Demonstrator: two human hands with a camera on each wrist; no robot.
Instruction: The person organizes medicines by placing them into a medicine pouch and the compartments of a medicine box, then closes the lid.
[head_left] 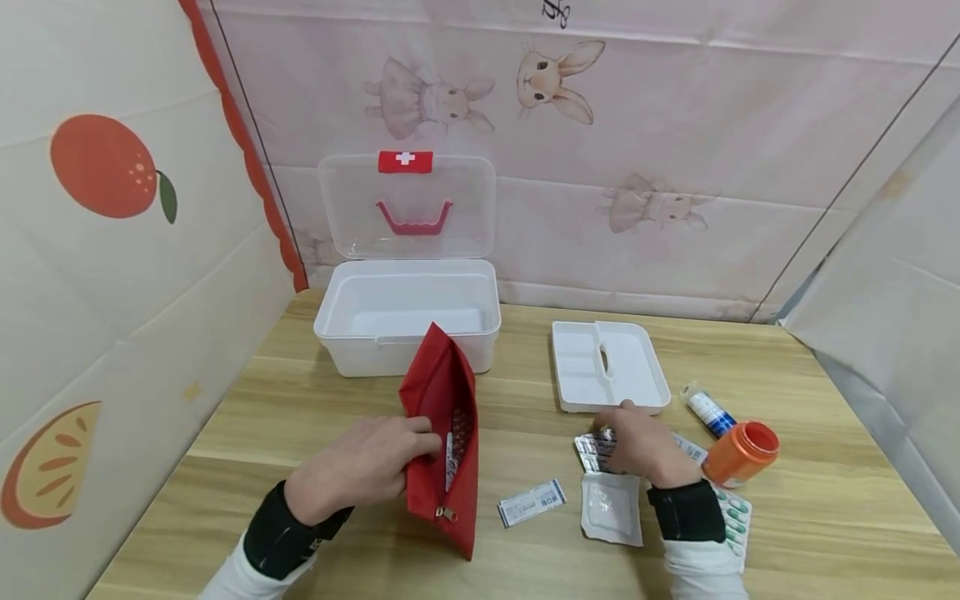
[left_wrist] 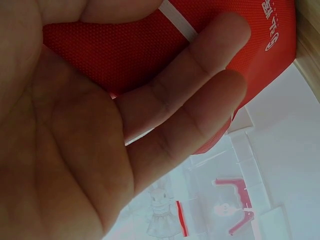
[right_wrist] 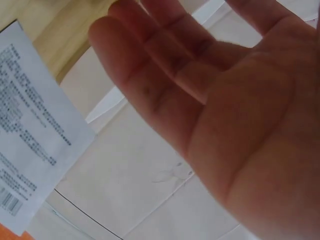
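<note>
Red woven-fabric pouch [head_left: 431, 387] gaping on wood-grain table [head_left: 540, 567], left hand [head_left: 367, 458] pinching its left wall, right hand [head_left: 647, 446] near smooth white tray [head_left: 637, 358], fingers over crinkled silver blister pack [head_left: 591, 451], whether gripping it cannot be told.

Across the wooden table [head_left: 277, 417] here sit box [head_left: 360, 358] and tray [head_left: 634, 367] towards the back, while sachet [head_left: 532, 502], square pack [head_left: 611, 508], silver strip [head_left: 590, 452], capsule strip [head_left: 738, 527], bottle [head_left: 735, 458] and tube [head_left: 709, 412] lie scattered nearer.
</note>
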